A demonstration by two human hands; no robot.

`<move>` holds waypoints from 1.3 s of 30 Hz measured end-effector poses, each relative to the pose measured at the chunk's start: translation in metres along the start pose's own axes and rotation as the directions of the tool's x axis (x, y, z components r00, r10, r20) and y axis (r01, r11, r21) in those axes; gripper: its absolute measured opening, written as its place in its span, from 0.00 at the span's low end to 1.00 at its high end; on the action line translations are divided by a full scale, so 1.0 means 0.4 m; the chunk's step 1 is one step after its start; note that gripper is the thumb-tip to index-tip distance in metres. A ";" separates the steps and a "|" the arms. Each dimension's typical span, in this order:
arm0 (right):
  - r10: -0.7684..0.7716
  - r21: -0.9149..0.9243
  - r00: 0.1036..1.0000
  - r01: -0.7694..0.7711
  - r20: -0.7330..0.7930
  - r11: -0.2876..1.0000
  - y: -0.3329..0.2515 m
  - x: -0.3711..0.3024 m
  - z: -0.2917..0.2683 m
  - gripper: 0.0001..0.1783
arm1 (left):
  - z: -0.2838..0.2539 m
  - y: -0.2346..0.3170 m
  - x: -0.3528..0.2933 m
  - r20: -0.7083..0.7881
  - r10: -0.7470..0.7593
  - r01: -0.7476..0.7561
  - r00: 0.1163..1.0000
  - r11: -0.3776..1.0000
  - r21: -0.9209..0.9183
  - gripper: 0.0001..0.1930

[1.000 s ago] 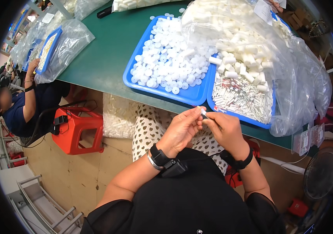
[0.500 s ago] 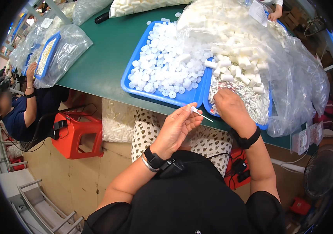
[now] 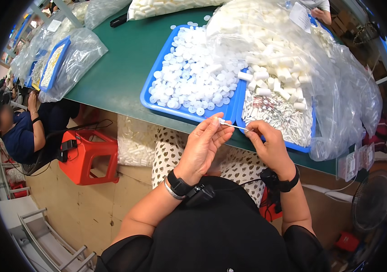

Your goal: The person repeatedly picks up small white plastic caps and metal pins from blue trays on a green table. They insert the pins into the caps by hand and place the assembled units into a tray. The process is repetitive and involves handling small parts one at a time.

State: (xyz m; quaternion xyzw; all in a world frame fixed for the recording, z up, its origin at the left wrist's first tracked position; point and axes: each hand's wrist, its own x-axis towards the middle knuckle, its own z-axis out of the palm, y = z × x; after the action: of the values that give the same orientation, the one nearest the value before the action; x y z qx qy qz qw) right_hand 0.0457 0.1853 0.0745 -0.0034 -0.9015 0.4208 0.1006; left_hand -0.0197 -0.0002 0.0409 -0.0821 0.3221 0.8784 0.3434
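My left hand (image 3: 204, 143) is closed in a pinch on a small white piece with a thin pale rod (image 3: 233, 125) sticking out to the right. At the rod's far end my right hand (image 3: 272, 145) pinches with thumb and forefinger; any small part between those fingertips is too small to make out. Just beyond the hands, a blue tray (image 3: 146, 86) is heaped with translucent white discs (image 3: 189, 72). Right of it, a second blue tray (image 3: 313, 131) holds many slender white and metallic parts (image 3: 277, 113) with thick white cylinders (image 3: 262, 91) over its far side.
A large clear bag (image 3: 347, 99) of white cylinders slumps over the right tray on the green table (image 3: 121, 63). Another person (image 3: 19, 131) sits at left near a red stool (image 3: 89, 156). Someone's hand (image 3: 322, 17) shows at far right. A fan (image 3: 373, 199) stands at right.
My right hand has left the right tray and come down and toward me to the rod's end. The left hand has shifted slightly left and up, still holding its piece.
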 end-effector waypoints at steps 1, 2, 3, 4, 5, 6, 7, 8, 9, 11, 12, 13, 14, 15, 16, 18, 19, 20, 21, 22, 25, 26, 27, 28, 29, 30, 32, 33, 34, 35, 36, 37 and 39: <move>-0.012 0.011 1.000 0.012 -0.020 1.000 0.002 -0.006 0.004 0.04 | 0.001 -0.001 0.000 0.004 0.002 -0.002 1.000 1.000 0.007 0.19; -0.023 0.021 0.999 0.024 -0.041 0.999 0.004 -0.010 0.008 0.04 | 0.002 -0.002 0.000 0.008 0.005 -0.005 1.000 1.000 0.014 0.19; -0.036 0.030 0.998 0.038 -0.061 0.999 0.007 -0.013 0.010 0.04 | 0.003 -0.003 0.001 0.013 0.009 -0.009 1.000 1.000 0.021 0.19; -0.036 0.028 0.997 0.038 -0.070 0.999 0.009 -0.015 0.011 0.04 | 0.004 -0.005 0.001 0.009 0.014 -0.014 1.000 0.999 0.033 0.19; -0.035 0.026 0.996 0.037 -0.080 0.999 0.012 -0.017 0.012 0.04 | 0.004 -0.007 0.001 0.006 0.019 -0.019 1.000 0.999 0.045 0.19; -0.036 0.023 0.995 0.038 -0.088 0.999 0.013 -0.018 0.012 0.04 | 0.004 -0.008 0.002 0.002 0.026 -0.026 1.000 0.998 0.056 0.19; -0.031 0.015 0.996 0.033 -0.088 0.999 0.012 -0.019 0.011 0.04 | 0.004 -0.008 0.002 -0.004 0.029 -0.029 1.000 0.998 0.059 0.18; -0.027 0.006 0.996 0.028 -0.087 1.000 0.010 -0.020 0.010 0.04 | 0.004 -0.008 0.002 -0.010 0.033 -0.032 0.999 0.998 0.061 0.18; -0.023 -0.001 0.996 0.023 -0.087 1.000 0.009 -0.020 0.010 0.04 | 0.004 -0.008 0.002 -0.016 0.036 -0.035 0.999 0.997 0.065 0.18; -0.018 0.013 0.995 0.020 -0.098 1.000 0.011 -0.020 0.013 0.04 | 0.002 -0.007 0.001 -0.012 0.041 -0.040 0.999 0.997 0.064 0.18; -0.016 0.020 0.995 0.018 -0.102 1.000 0.012 -0.020 0.015 0.04 | 0.000 -0.007 0.001 -0.010 0.044 -0.043 0.999 0.997 0.064 0.18; -0.017 0.012 0.994 0.018 -0.107 1.000 0.011 -0.020 0.016 0.04 | -0.003 -0.009 0.002 -0.009 0.044 -0.044 0.999 0.997 0.062 0.18; -0.018 0.004 0.993 0.018 -0.113 1.000 0.010 -0.019 0.016 0.04 | -0.005 -0.012 0.003 -0.007 0.044 -0.044 0.999 0.997 0.060 0.18; -0.019 -0.004 0.993 0.018 -0.118 1.000 0.009 -0.019 0.016 0.04 | -0.006 -0.014 0.003 -0.005 0.044 -0.044 0.999 0.997 0.058 0.18; -0.081 -0.063 0.989 0.074 -0.124 0.995 0.008 -0.017 0.014 0.05 | -0.005 -0.014 0.003 -0.008 0.050 -0.050 0.999 0.997 0.065 0.18; -0.206 -0.178 0.971 0.182 -0.125 0.967 0.005 -0.009 0.007 0.06 | -0.001 -0.013 0.001 -0.014 0.063 -0.062 0.998 0.995 0.078 0.18; -0.260 -0.218 0.958 0.229 -0.125 0.949 0.004 -0.004 0.006 0.06 | -0.002 -0.014 0.000 -0.009 0.053 -0.052 0.999 0.996 0.071 0.18; -0.313 -0.257 0.942 0.274 -0.123 0.927 0.002 0.000 0.005 0.07 | -0.004 -0.015 0.000 -0.005 0.044 -0.043 0.999 0.997 0.065 0.18; -0.364 -0.297 0.924 0.317 -0.120 0.901 0.000 0.003 0.005 0.07 | -0.005 -0.017 0.001 0.001 0.033 -0.033 0.999 0.998 0.058 0.18; -0.376 -0.292 0.919 0.331 -0.116 0.898 0.001 0.003 0.007 0.06 | -0.005 -0.018 0.001 0.020 0.019 -0.020 1.000 0.998 0.062 0.19; -0.272 -0.128 0.957 0.258 -0.103 0.958 0.003 0.000 0.023 0.03 | 0.001 -0.030 -0.002 0.069 -0.007 0.001 0.998 0.997 0.083 0.21; -0.140 0.027 0.987 0.143 -0.076 0.989 -0.001 -0.008 0.034 0.03 | 0.008 -0.039 -0.005 0.081 -0.003 -0.004 0.997 0.995 0.096 0.21; -0.012 0.176 1.000 0.017 -0.029 0.984 -0.004 -0.012 0.040 0.03 | 0.011 -0.044 -0.009 0.092 0.001 -0.011 0.996 0.994 0.109 0.22; 0.123 0.336 0.991 -0.134 0.053 0.932 -0.005 -0.008 0.036 0.04 | -0.006 -0.051 -0.005 0.158 -0.008 -0.016 0.987 0.989 0.148 0.24; 0.240 0.472 0.958 -0.286 0.156 0.834 -0.006 -0.001 0.030 0.06 | -0.007 -0.054 -0.007 0.151 -0.003 -0.019 0.989 0.989 0.149 0.24; 0.332 0.577 0.903 -0.429 0.272 0.695 -0.007 0.005 0.025 0.07 | -0.005 -0.056 -0.006 0.145 0.001 -0.023 0.989 0.988 0.151 0.24; 0.268 0.393 0.940 -0.333 0.212 0.857 -0.016 0.003 0.034 0.09 | -0.010 -0.058 -0.005 0.118 -0.006 -0.014 0.993 0.986 0.167 0.24; 0.227 0.288 0.956 -0.274 0.185 0.918 -0.021 0.002 0.038 0.10 | -0.017 -0.058 -0.003 0.100 -0.016 -0.002 0.995 0.984 0.181 0.23; 0.114 0.236 0.984 -0.144 0.139 0.961 -0.009 -0.002 0.049 0.09 | -0.021 -0.055 -0.002 0.082 -0.027 0.010 0.996 0.981 0.194 0.23; 0.060 0.140 0.993 -0.075 0.106 0.987 -0.005 0.008 0.040 0.08 | -0.021 -0.051 -0.003 0.062 -0.018 0.005 0.998 0.978 0.207 0.23; -0.001 0.042 0.997 -0.003 0.083 0.999 0.003 0.029 0.025 0.08 | -0.019 -0.043 -0.006 0.039 -0.003 -0.005 0.999 0.976 0.219 0.23; -0.060 -0.058 0.996 0.064 0.063 0.996 0.008 0.051 0.008 0.07 | -0.016 -0.039 -0.009 0.016 0.007 -0.011 1.000 0.973 0.232 0.22; -0.255 -0.386 0.947 0.165 -0.194 0.908 0.045 0.118 -0.026 0.07 | -0.015 -0.038 -0.007 0.011 0.012 -0.014 1.000 0.978 0.209 0.21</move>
State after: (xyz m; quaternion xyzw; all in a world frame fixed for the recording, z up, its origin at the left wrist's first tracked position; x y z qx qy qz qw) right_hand -0.0001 0.2091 0.0755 0.0251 -0.9400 0.2292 0.2514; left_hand -0.0080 0.0030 0.0295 -0.0391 0.4113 0.8424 0.3460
